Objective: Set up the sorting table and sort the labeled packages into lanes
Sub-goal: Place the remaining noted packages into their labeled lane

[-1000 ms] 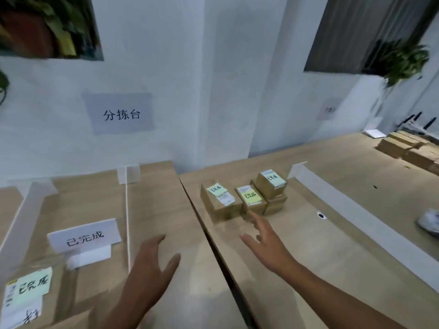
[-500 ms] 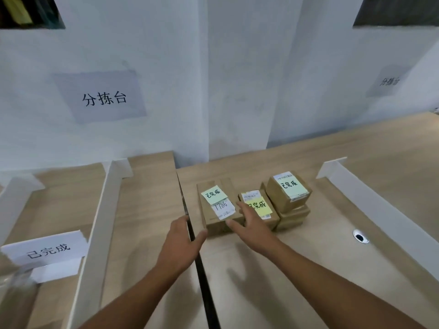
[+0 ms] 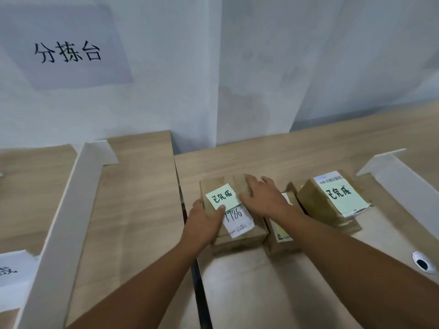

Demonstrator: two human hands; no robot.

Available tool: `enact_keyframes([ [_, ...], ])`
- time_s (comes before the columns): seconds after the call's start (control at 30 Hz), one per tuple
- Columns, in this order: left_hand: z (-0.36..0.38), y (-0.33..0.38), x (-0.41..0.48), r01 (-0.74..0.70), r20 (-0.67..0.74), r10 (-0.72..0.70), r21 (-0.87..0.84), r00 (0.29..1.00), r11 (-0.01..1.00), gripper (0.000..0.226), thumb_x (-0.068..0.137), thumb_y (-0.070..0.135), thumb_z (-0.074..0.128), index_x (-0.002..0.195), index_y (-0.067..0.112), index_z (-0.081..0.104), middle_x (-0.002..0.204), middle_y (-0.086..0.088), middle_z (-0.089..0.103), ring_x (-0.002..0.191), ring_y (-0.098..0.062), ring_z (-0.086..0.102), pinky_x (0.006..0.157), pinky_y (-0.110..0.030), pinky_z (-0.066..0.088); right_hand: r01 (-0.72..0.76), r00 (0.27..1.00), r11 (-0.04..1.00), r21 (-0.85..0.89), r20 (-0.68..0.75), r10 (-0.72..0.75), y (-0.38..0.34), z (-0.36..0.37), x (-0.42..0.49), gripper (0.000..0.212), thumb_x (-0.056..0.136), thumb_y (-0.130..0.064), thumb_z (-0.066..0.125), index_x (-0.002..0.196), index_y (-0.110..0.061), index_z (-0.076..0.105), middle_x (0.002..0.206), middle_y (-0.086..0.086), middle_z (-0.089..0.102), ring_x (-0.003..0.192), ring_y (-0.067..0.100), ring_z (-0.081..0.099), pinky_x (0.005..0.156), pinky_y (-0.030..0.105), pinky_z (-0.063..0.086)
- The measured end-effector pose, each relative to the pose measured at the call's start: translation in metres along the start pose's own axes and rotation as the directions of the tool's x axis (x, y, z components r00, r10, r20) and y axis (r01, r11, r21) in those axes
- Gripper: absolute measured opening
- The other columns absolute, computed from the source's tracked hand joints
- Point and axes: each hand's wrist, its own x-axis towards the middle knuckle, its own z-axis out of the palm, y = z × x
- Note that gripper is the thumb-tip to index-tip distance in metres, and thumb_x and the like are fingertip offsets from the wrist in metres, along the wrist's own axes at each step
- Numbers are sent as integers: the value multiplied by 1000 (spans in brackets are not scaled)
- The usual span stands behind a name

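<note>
I see a white wall [image 3: 261, 67] at the far side with a paper sign [image 3: 69, 52] on its left part. Below it two wooden tables meet at a dark gap: the left table [image 3: 133, 210] carries a long white divider [image 3: 71, 210], and the right table [image 3: 285, 293] has a second divider [image 3: 403, 193] at its far right. Three cardboard boxes sit in a row on the right table near the gap. The right box [image 3: 332, 198] is stacked on another. The middle box [image 3: 280, 243] is mostly hidden by my arm. My left hand [image 3: 204, 222] grips the left box [image 3: 240, 236] at its near left edge, thumb on top touching the green note [image 3: 222, 197]. My right hand [image 3: 263, 198] lies flat on the same box, fingers spread toward its far edge. A white label [image 3: 237, 222] reads 7786. A cable hole [image 3: 421, 262] sits near right
</note>
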Motion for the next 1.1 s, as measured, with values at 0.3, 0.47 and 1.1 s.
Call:
enact_keyframes([
  [0.3, -28, -4, -29, 10, -13, -12, -144, 1000, 989, 62, 91, 46, 62, 142, 31, 31, 102, 18, 63, 75, 1, 68, 49, -10, 47, 126, 950, 992, 17, -289, -116, -55, -6, -47, 80, 90, -65, 46, 158, -29, 23, 121, 0, 68, 139, 24, 28, 120, 48, 22],
  [0.47, -102, -15, -102, -68, -89, 49, -230, 995, 971, 72, 79, 55, 64, 143, 42, 33, 116, 17, 68, 87, 3, 71, 67, -17, 53, 240, 953, 931, 275, -248, -173, -103, -15, -118, 85, 83, -68, 44, 156, -52, 4, 139, -11, 49, 123, 17, 33, 92, 39, 37],
  [1.1, -408, -196, -349, -35, -419, -33, -156, 907, 987, 82, 75, 48, 58, 151, 34, 31, 125, 10, 66, 95, -1, 69, 83, -29, 55, 540, 804, 664, 517, -84, -589, -410, 123, -338, 79, 95, -39, 65, 160, -31, 21, 162, -6, 25, 146, 8, 30, 113, 12, 31],
])
